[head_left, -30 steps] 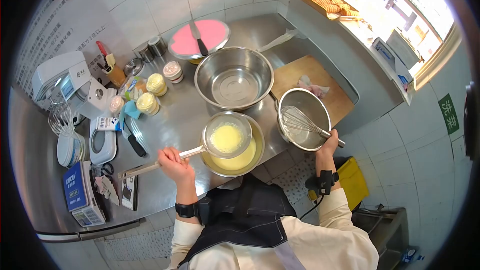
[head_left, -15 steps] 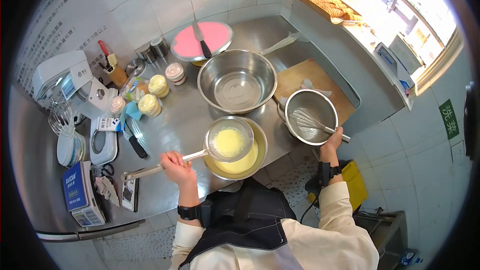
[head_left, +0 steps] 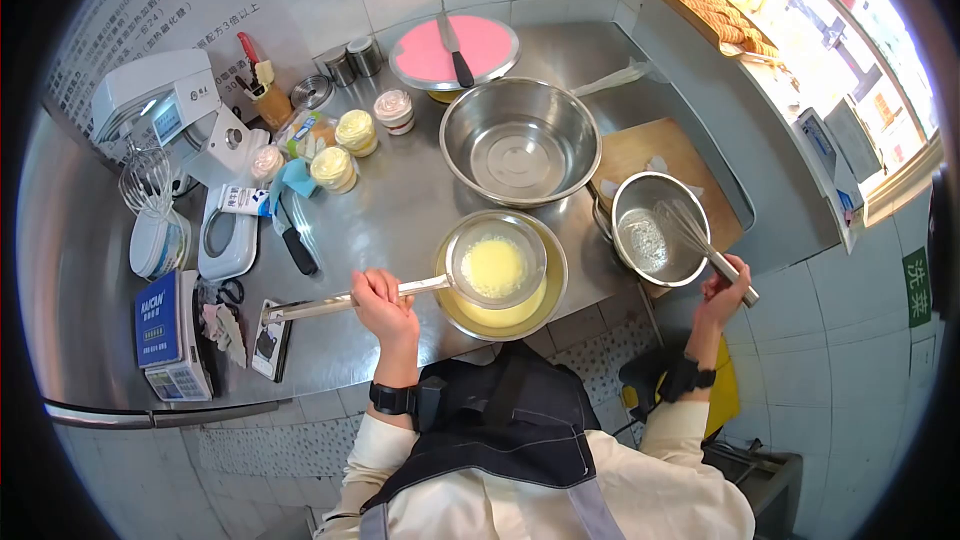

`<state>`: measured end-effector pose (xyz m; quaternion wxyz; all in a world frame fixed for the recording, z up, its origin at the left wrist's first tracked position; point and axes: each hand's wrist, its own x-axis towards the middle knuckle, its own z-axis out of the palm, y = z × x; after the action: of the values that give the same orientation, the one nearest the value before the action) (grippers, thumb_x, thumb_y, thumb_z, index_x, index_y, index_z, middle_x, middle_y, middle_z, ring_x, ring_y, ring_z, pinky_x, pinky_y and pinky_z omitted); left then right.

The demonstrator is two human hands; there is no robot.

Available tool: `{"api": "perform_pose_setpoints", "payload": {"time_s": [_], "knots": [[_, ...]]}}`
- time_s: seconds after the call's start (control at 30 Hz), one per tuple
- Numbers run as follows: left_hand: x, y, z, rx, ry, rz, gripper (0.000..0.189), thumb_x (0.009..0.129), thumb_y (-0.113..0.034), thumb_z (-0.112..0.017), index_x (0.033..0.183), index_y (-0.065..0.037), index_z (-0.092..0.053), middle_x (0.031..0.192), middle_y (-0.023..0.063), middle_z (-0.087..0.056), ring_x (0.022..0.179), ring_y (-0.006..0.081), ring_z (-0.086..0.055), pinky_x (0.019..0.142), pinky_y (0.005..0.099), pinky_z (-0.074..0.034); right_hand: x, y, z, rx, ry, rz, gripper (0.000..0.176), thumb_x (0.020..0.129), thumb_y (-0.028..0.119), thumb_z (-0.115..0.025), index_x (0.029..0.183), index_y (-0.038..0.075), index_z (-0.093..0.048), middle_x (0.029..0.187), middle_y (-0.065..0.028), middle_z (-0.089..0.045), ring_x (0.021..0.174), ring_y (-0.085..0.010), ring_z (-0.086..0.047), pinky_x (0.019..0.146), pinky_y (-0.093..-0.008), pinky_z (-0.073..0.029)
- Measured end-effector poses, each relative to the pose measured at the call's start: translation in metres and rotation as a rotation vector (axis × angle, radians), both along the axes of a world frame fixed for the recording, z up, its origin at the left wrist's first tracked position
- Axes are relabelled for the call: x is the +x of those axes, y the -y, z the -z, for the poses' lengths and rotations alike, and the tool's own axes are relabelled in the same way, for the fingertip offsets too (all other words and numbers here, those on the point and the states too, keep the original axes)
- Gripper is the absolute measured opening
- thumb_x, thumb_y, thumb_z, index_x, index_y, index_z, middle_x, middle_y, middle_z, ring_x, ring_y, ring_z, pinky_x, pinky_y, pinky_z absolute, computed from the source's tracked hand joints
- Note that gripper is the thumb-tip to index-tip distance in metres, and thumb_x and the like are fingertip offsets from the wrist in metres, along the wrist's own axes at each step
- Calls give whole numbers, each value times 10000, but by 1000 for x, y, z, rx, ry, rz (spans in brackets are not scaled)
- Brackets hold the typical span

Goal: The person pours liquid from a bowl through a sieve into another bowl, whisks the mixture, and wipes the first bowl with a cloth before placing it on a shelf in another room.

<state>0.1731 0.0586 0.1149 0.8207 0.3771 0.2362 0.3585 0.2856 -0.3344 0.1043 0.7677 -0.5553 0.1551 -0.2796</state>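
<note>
My left hand (head_left: 385,308) is closed around the long metal handle of a fine-mesh strainer (head_left: 455,281). Pale yellow, frothy liquid (head_left: 494,266) sits in its mesh. Below it, a metal bowl (head_left: 557,290) holds more of the yellow liquid. My right hand (head_left: 722,292) grips a whisk (head_left: 720,262) near the front right rim of a steel pot (head_left: 625,202). The whisk's wires dip into the pot, where whitish foam shows at the bottom. Part of the right hand's grip is hidden by the whisk handle.
A large steel bowl (head_left: 521,145) stands behind the strainer. The pot rests by a wooden board (head_left: 650,145). A pink-topped turntable (head_left: 425,52) carries a spatula (head_left: 455,52). At left are cream cups (head_left: 333,169), a stand mixer (head_left: 190,120) and a blue box (head_left: 157,325).
The view has shifted, so the counter items appear farther right. The whisk and my right hand have moved rightward relative to the pot. My left hand still holds the strainer over the bowl.
</note>
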Motion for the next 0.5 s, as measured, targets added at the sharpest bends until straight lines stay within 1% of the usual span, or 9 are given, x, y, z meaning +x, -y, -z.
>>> {"api": "perform_pose_setpoints", "payload": {"time_s": [0.03, 0.1, 0.13, 0.2, 0.27, 0.3, 0.37, 0.4, 0.5], "knots": [[-1, 0, 2, 3, 20, 18, 414, 885, -329, -347, 528, -151, -238, 457, -24, -224, 368, 79, -163, 338, 214, -167, -6, -9, -15, 1, -2, -7, 370, 870, 374, -366, 857, 49, -543, 521, 10, -417, 384, -48, -319, 332, -183, -231], [-2, -1, -2, 32, 7, 17, 423, 884, -326, -339, 516, -147, -236, 450, -23, -231, 374, 78, -173, 340, 215, -165, -28, -34, -50, -246, 120, -339, 360, 872, 353, -373, 885, 29, -531, 536, -10, -448, 353, -51, -302, 332, -180, -239], [-3, -1, -4, 60, -1, 23, 432, 884, -323, -332, 503, -144, -234, 444, -22, -238, 380, 78, -184, 343, 216, -164, -37, -48, -68, -318, 183, -512, 308, 864, 295, -408, 856, 22, -550, 565, -39, -528, 359, -41, -387, 330, -157, -290], [-4, -5, -7, 69, 9, 32, 432, 883, -325, -335, 503, -145, -235, 442, -22, -236, 378, 76, -180, 341, 217, -162, -51, -73, -95, -499, 187, -824, 241, 830, 225, -463, 868, 12, -568, 606, -64, -580, 392, -68, -480, 375, -178, -386], [-4, -6, -12, 73, 33, 32, 433, 881, -328, -338, 502, -147, -237, 440, -23, -234, 377, 75, -177, 339, 219, -159, -41, -94, -107, -721, 405, -1065, 174, 764, 137, -521, 865, 15, -593, 629, -78, -600, 461, -118, -561, 453, -218, -449], [-6, -7, -15, 68, 44, 28, 434, 880, -327, -341, 500, -148, -235, 439, -23, -232, 376, 74, -176, 339, 219, -157, -38, -105, -110, -720, 411, -1069, 174, 764, 137, -521, 865, 15, -593, 629, -78, -600, 461, -118, -561, 453, -218, -449], [-8, -9, -22, 62, 60, 4, 434, 879, -326, -344, 497, -150, -234, 438, -24, -229, 376, 73, -176, 338, 220, -155, -33, -125, -117, -909, 514, -1162, 157, 700, 74, -550, 837, 29, -611, 623, -71, -594, 499, -167, -587, 515, -239, -465], [-10, -8, -24, 59, 68, -8, 436, 878, -324, -345, 495, -150, -230, 438, -24, -227, 378, 73, -178, 339, 219, -154, -33, -132, -125, -985, 450, -1192, 166, 671, 49, -575, 833, 40, -613, 632, -74, -595, 542, -197, -598, 528, -250, -462], [-17, -9, -21, 38, 75, -44, 440, 878, -319, -347, 491, -150, -223, 439, -25, -226, 382, 72, -184, 341, 220, -153, -32, -144, -124, -950, 435, -1281, 157, 676, 52, -579, 830, 34, -608, 636, -84, -596, 539, -211, -591, 540, -262, -467]]}}
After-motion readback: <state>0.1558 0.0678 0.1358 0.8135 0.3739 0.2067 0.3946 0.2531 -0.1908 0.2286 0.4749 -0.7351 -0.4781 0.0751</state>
